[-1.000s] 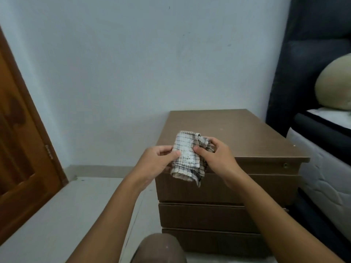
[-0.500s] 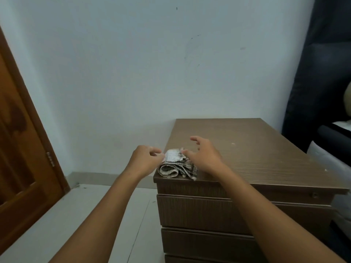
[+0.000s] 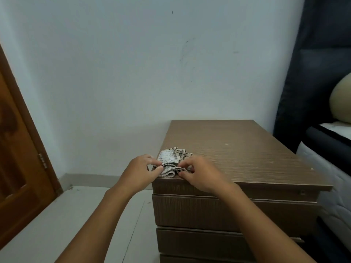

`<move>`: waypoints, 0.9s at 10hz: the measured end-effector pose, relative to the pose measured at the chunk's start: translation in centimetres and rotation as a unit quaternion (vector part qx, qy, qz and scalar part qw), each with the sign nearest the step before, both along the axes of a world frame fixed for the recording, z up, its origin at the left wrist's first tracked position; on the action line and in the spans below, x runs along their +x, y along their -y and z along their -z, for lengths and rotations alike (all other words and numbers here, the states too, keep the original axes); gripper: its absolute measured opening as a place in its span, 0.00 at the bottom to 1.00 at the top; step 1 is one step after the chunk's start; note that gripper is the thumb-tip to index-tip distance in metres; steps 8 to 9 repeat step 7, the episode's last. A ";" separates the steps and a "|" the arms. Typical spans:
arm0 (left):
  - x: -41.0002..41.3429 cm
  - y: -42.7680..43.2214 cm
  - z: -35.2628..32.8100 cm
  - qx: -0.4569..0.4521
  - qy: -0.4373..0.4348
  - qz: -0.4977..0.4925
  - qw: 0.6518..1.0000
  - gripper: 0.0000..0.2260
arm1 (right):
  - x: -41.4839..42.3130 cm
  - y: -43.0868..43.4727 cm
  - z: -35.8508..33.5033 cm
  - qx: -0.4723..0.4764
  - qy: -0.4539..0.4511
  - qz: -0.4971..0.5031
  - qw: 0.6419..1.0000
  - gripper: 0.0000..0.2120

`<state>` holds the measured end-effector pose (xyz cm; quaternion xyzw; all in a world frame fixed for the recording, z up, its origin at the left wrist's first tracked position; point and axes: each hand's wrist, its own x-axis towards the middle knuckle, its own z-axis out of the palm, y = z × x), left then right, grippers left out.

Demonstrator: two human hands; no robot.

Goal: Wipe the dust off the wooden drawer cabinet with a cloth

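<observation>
The checked cloth (image 3: 173, 161) lies bunched at the near left corner of the wooden drawer cabinet (image 3: 247, 154), pinched at its near edge by the left hand (image 3: 141, 171) and right hand (image 3: 199, 174), so wiping seems barely begun.

We're in a bedroom, in somebody's home. On our right there's a bed (image 3: 330, 158), its white quilted mattress set in a dark frame, with a dark padded headboard (image 3: 319, 73) rising up the wall and a beige pillow (image 3: 341, 100) leaning against it. Right beside the bed stands a brown wooden drawer cabinet (image 3: 237, 149), pushed against a plain pale wall (image 3: 133, 63) with a few scuff marks. Over on our left we see a varnished wooden door (image 3: 17, 168) on its hinge, and below us a pale tiled floor (image 3: 66, 224).
</observation>
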<state>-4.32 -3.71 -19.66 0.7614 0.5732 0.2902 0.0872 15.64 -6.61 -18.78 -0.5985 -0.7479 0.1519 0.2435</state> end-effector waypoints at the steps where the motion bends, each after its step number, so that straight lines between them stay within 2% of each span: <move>1: 0.2 0.0 0.2 0.008 0.003 -0.016 1.000 0.13 | -0.4 0.3 0.3 0.023 0.013 0.013 1.000 0.15; 3: 0.5 0.4 0.4 0.004 0.008 -0.032 0.999 0.14 | 0.0 1.4 -0.1 0.026 0.040 0.016 0.999 0.16; 5: 1.0 1.6 -1.3 -0.022 -0.018 -0.027 0.999 0.16 | 1.6 2.0 -1.2 -0.014 0.004 0.023 1.000 0.15; 7: 2.8 3.2 -5.7 -0.010 0.008 0.039 0.999 0.17 | 3.9 3.1 -4.2 0.032 -0.002 0.041 0.999 0.14; 9: 2.8 3.2 -5.7 -0.010 0.008 0.039 0.999 0.17 | 3.9 3.1 -4.2 0.032 -0.002 0.041 0.999 0.14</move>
